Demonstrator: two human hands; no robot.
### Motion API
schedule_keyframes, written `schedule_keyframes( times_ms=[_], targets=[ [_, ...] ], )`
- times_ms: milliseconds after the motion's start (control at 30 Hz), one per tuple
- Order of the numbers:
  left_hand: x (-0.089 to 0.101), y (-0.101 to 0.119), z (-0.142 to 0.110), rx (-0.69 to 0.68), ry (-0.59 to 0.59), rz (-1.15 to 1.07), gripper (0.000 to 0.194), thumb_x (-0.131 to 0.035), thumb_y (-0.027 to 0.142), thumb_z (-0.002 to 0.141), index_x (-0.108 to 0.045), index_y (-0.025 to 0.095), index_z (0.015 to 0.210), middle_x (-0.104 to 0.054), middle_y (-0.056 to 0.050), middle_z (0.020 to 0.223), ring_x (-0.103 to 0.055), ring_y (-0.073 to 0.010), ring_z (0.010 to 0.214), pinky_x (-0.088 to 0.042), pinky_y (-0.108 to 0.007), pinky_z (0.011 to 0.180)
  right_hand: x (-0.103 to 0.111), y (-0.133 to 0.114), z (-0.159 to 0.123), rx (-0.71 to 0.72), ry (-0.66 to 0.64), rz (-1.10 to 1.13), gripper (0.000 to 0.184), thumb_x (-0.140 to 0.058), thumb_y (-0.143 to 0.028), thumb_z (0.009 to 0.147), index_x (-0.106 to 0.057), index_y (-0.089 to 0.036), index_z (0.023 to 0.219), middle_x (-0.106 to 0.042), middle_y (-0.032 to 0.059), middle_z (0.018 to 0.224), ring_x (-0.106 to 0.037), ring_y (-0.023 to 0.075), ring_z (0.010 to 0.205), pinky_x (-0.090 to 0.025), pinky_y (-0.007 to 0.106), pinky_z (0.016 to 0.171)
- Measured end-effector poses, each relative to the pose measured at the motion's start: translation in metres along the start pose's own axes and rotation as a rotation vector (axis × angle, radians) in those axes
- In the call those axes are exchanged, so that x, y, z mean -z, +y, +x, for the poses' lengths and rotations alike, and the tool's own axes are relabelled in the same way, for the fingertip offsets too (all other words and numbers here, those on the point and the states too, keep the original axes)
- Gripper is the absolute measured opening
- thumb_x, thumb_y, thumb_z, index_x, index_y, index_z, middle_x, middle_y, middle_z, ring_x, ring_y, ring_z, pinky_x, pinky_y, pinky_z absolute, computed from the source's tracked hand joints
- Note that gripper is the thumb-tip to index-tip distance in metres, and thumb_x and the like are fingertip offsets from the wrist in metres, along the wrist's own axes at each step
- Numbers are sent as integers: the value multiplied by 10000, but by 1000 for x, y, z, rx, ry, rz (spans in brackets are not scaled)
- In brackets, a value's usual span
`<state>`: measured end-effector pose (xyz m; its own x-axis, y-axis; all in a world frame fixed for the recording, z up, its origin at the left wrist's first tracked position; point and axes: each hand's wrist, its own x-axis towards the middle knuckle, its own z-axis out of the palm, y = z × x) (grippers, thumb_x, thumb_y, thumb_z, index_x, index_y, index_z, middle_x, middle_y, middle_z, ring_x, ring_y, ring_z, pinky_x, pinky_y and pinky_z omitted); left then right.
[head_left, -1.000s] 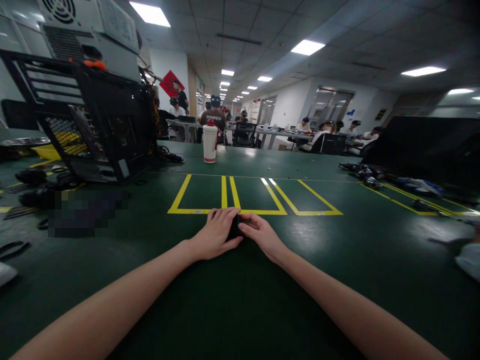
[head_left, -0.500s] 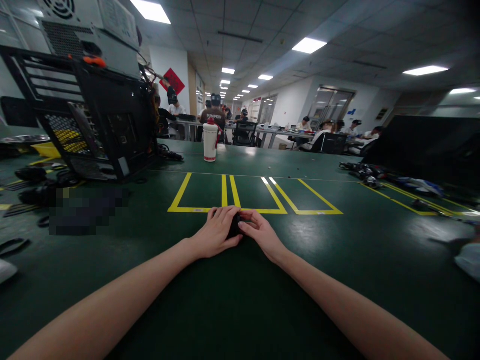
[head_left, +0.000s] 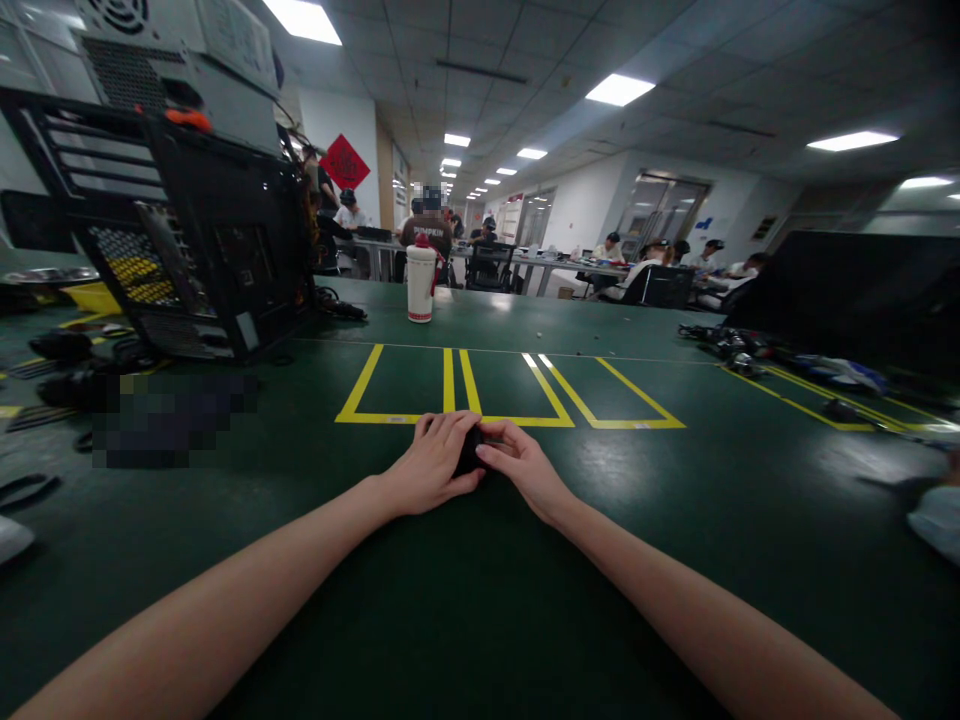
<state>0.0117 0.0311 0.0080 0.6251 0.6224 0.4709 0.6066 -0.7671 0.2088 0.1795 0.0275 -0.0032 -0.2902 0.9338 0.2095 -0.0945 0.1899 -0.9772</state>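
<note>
On the green tabletop [head_left: 480, 600], just in front of the yellow tape frames, both hands close round a small black object [head_left: 469, 452]. My left hand [head_left: 435, 462] lies over its left side, fingers curled across the top and thumb along the near side. From the right, my right hand [head_left: 523, 465] grips it with thumb and fingertips. Most of the object is covered, so its kind cannot be made out; the part that shows looks dark and rounded.
Yellow tape frames [head_left: 454, 420] mark the table beyond my hands. A white cup [head_left: 421, 285] stands behind them. An open black computer case [head_left: 217, 240] rises at left, a dark monitor [head_left: 855, 310] at right, with cables [head_left: 724, 350] beside it. Several people sit at far tables.
Both hands and the black object stay in practically the same place and pose. Far off, a person near the red wall sign has shifted a little.
</note>
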Motion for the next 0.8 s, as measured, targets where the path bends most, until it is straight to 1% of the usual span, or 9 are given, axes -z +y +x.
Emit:
schedule_keyframes(
  times_ms=[100,200,300,367,467,600,800],
  targets=[
    [2,1,0,-1,-5,-2,546,-482,337,783,-220,173,1232,-391,-120,1218,-371,-250,1119,-249,-457,945,0,0,0,-7,5,-10,218,-582,-261,711,-558,-229,925,-560,14,976,-536,153,927,-415,338,855],
    [2,1,0,1,-5,0,547,-485,337,781,-221,172,1230,-390,-119,1220,-372,-248,1118,-245,-461,949,1,1,1,-5,21,-37,266,-589,-257,708,-546,-234,970,-555,26,1015,-526,155,948,-410,341,862],
    [2,1,1,3,-5,-1,548,-484,338,782,-220,169,1231,-391,-120,1219,-373,-246,1117,-241,-460,953,2,2,2,-39,39,-47,325,-603,-260,696,-532,-226,1011,-558,41,1033,-524,163,957,-404,356,874],
    [2,1,0,1,-3,-1,548,-483,341,783,-221,169,1232,-389,-120,1221,-372,-248,1118,-240,-461,954,2,2,2,-59,19,-30,309,-605,-260,694,-543,-210,992,-567,44,1019,-530,164,951,-396,361,886],
    [2,2,-1,0,-4,1,555,-487,345,781,-221,170,1236,-387,-120,1223,-376,-251,1114,-239,-462,954,2,2,3,-52,-6,8,263,-614,-241,685,-560,-201,939,-578,31,973,-538,156,932,-391,351,892],
    [3,2,-1,1,-9,1,557,-485,347,782,-219,175,1240,-386,-116,1224,-379,-249,1109,-241,-460,952,2,1,2,-22,-3,36,249,-626,-204,669,-561,-209,910,-575,11,943,-537,145,916,-396,334,882],
    [2,1,-1,1,-11,14,557,-489,348,777,-225,171,1235,-386,-119,1227,-373,-251,1111,-244,-457,945,0,-1,2,1,13,48,205,-610,-203,681,-564,-216,880,-569,3,948,-541,136,909,-393,328,889]
  ],
)
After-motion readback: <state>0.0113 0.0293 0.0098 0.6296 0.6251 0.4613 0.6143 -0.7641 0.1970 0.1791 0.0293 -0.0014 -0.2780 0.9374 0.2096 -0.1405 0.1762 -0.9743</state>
